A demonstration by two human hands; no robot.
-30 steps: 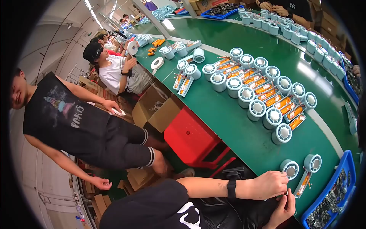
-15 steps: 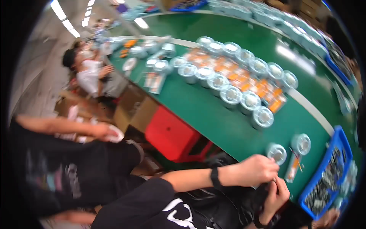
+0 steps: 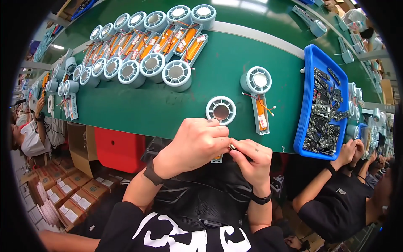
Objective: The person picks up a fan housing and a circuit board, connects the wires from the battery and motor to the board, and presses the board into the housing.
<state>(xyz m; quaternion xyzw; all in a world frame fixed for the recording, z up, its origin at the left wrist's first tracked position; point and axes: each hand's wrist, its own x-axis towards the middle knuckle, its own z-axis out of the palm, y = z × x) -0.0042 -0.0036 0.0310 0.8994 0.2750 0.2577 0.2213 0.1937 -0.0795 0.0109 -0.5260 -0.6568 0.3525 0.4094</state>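
Note:
A pale blue handheld fan [image 3: 221, 101] lies near the table's front edge, its round head uncovered. My left hand [image 3: 197, 140] is closed, knuckles up, over the fan's handle, which it mostly hides. What its fingers grip is covered. Beside it, my right hand [image 3: 254, 159] pinches a small dark part with a metallic end [image 3: 232, 147] between thumb and forefinger. The two hands' fingertips meet there. To the right lies another fan [image 3: 259, 79], its handle open, showing an orange battery [image 3: 261, 110] and thin red and black wires.
A blue tray [image 3: 299, 140] heaped with small dark circuit boards [image 3: 321, 122] stands on the green table [image 3: 168, 111] at right. Two rows of open fans [image 3: 176, 74] fill the back left. A red stool [image 3: 119, 151] is below the edge. A co-worker's hands [image 3: 350, 151] are at far right.
My view has swung to the right, so the fan rows now sit further left and the tray shows more fully. My hands stay together by the near fan.

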